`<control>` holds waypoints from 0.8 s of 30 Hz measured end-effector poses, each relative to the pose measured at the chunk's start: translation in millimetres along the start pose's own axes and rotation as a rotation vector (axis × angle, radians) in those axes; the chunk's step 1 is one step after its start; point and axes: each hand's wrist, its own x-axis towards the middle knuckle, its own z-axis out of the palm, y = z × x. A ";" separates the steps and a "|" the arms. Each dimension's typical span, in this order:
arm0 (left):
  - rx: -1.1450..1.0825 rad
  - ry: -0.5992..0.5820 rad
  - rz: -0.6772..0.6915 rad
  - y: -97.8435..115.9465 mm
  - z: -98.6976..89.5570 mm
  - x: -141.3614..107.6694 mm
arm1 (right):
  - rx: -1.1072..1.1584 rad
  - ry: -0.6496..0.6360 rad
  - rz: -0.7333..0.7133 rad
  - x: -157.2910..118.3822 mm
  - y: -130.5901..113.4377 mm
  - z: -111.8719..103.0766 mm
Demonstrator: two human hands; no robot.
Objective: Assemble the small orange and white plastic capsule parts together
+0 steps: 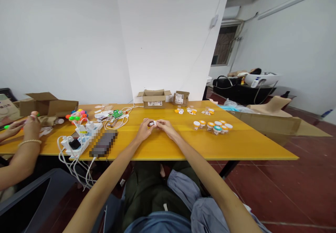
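Above the table, in front of my body, both hands meet around a small white piece. My left hand pinches it from the left, with some clear material showing by the fingertips. From the other side my right hand has its fingers closed on the same piece. The fingers cover most of it, so its exact kind is hidden. To the right stand several small clear jars with orange, teal and white lids. Farther back lie loose orange and white lid parts and small clear cups.
Two cardboard boxes stand at the wall. On the left are a power strip with white cables, a dark pixelated device and a cluster of coloured balls. Another person's hands work at the far left. The table's front edge is near me.
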 end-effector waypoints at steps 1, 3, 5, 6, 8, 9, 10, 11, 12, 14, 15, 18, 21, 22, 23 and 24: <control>0.001 0.003 0.002 -0.2 0.1 -0.1 | 0.003 0.000 0.004 0.1 0.3 -0.4; 0.008 0.002 0.011 -0.4 0.3 -0.4 | 0.008 0.000 0.010 0.4 0.9 -1.2; 0.017 -0.005 0.025 -0.4 0.6 -0.7 | 0.013 -0.003 0.012 1.0 1.7 -1.7; 0.021 -0.007 0.034 -0.6 0.8 -0.8 | 0.015 -0.004 0.011 1.5 2.3 -1.8; 0.028 -0.005 0.052 -1.1 1.1 -0.8 | 0.021 -0.005 0.012 2.5 3.5 -2.2; 0.032 -0.005 0.060 -1.5 1.2 -0.7 | 0.022 -0.007 0.014 3.1 4.2 -2.4; 0.035 -0.006 0.066 -2.0 1.2 -0.6 | 0.024 -0.008 0.016 3.6 4.9 -2.7; 0.038 -0.008 0.071 -2.4 1.1 -0.5 | 0.024 -0.010 0.017 3.9 5.5 -3.0; 0.041 -0.012 0.073 -2.6 1.0 -0.3 | 0.022 -0.012 0.018 4.2 6.1 -3.3; 0.044 -0.013 0.072 -2.6 0.7 -0.1 | 0.023 -0.014 0.015 4.3 6.8 -3.9; 0.044 -0.013 0.069 -2.3 0.6 0.0 | 0.025 -0.012 0.012 4.2 7.0 -4.0; 0.043 -0.011 0.059 -0.6 0.4 0.2 | 0.041 -0.006 0.003 3.9 7.2 -4.0; 0.055 -0.015 0.047 0.7 0.1 0.6 | 0.046 -0.004 0.003 3.9 7.1 -3.9; 0.060 -0.017 0.045 0.9 -0.1 0.8 | 0.044 -0.004 0.004 4.0 7.2 -4.1; 0.064 -0.019 0.044 1.0 -0.3 1.0 | 0.042 -0.006 0.005 4.0 7.2 -4.3; 0.067 -0.019 0.045 1.1 -0.4 1.2 | 0.039 -0.008 0.005 4.1 7.3 -4.7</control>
